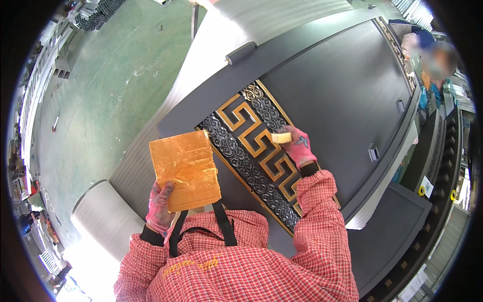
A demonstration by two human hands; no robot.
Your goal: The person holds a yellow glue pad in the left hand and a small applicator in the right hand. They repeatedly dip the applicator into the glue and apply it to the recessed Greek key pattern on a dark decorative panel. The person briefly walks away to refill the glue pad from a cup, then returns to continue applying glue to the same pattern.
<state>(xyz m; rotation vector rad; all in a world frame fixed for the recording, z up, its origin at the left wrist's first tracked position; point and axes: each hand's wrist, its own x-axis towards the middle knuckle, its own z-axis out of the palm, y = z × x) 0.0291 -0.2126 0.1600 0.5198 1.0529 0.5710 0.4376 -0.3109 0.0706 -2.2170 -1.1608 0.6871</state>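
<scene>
My left hand point(161, 206), in a stained pink glove, grips the lower left edge of a flat square board point(186, 168) covered in shiny gold-coloured paint. My right hand point(299, 146), gloved in pink too, pinches a pale yellow sponge point(282, 138) over the ornamental band of a dark grey metal door panel point(337, 85). That band carries a raised key pattern point(254, 141) coloured gold, with black scrollwork point(226, 143) along both sides. Thin gold strips edge the band. Whether the sponge touches the pattern, I cannot tell.
A dark cylindrical fitting point(241, 53) sticks out at the panel's far edge. Pale sheeting point(216, 50) lies beneath, with a roll point(105, 211) of it at lower left. Another person point(437, 60) is at the far right, near more dark panels point(392, 226). Green floor point(126, 65) spreads at left.
</scene>
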